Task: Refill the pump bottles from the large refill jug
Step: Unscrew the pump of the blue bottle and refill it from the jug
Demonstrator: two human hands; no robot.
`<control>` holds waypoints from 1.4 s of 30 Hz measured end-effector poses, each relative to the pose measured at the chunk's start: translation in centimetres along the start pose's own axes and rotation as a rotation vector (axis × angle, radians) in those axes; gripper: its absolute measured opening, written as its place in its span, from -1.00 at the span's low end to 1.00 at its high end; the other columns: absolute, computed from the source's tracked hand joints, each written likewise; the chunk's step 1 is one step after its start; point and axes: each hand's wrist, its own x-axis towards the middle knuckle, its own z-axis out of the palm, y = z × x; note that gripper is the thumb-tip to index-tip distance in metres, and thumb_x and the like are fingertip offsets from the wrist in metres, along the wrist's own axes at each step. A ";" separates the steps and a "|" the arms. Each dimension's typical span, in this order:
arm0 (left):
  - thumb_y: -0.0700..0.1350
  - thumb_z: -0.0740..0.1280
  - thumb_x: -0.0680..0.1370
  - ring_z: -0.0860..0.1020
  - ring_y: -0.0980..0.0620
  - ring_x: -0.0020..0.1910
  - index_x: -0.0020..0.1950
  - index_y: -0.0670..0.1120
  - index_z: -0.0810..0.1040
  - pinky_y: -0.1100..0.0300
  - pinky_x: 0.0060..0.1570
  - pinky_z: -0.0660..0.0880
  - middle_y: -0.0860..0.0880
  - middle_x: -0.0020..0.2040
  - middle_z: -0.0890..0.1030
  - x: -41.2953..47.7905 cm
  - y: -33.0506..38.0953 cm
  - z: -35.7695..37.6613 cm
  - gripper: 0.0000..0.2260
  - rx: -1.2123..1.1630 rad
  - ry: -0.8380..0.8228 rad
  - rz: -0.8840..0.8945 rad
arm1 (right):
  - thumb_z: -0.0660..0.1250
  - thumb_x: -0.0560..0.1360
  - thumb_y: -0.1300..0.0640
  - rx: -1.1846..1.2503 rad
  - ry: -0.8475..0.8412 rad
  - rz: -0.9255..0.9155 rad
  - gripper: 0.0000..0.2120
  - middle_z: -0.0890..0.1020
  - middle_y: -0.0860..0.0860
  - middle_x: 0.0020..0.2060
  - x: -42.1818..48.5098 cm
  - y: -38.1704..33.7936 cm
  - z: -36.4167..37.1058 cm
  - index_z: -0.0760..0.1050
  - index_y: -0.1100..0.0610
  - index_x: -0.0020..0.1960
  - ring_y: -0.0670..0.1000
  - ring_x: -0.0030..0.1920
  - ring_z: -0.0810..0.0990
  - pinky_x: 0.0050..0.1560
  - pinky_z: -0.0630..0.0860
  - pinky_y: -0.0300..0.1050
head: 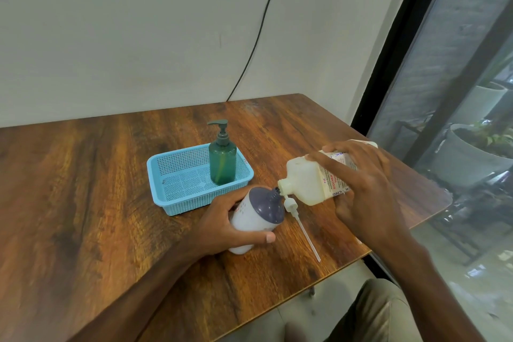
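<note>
My left hand [230, 223] grips a white bottle with a dark purple-grey top [256, 214], tilted toward the right, its neck open. My right hand [361, 189] holds the cream-white refill jug [308, 180] tipped on its side, with the jug's mouth right at the bottle's neck. A white pump head with its long dip tube [301, 226] lies on the table just below the two mouths. A green pump bottle [222, 161] stands upright with its pump on, in the right end of the blue basket [166, 194].
The wooden table [97, 189] ends close on the right, next to a glass window with planters outside. A black cable hangs down the white wall behind. My knee shows below the front table edge.
</note>
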 end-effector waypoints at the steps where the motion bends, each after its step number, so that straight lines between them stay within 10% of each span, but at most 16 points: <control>1: -0.03 0.68 0.32 0.64 0.12 0.23 0.35 0.15 0.57 0.27 0.16 0.59 0.15 0.24 0.68 0.0 0.1 0.0 -0.37 0.001 0.001 0.002 | 0.61 0.28 0.33 0.002 0.001 0.003 -0.26 0.53 0.06 0.32 0.0 0.0 0.0 0.54 -0.05 0.39 0.20 0.42 0.38 0.42 0.14 0.08; 42: -0.04 0.69 0.33 0.64 0.07 0.25 0.37 0.10 0.57 0.23 0.17 0.60 0.14 0.24 0.69 0.2 -0.2 0.0 -0.36 0.002 -0.005 -0.002 | 0.69 0.23 0.24 -0.040 -0.009 -0.083 -0.24 0.55 0.09 0.30 1.2 0.1 -0.3 0.54 -0.05 0.36 0.21 0.38 0.42 0.37 0.24 0.19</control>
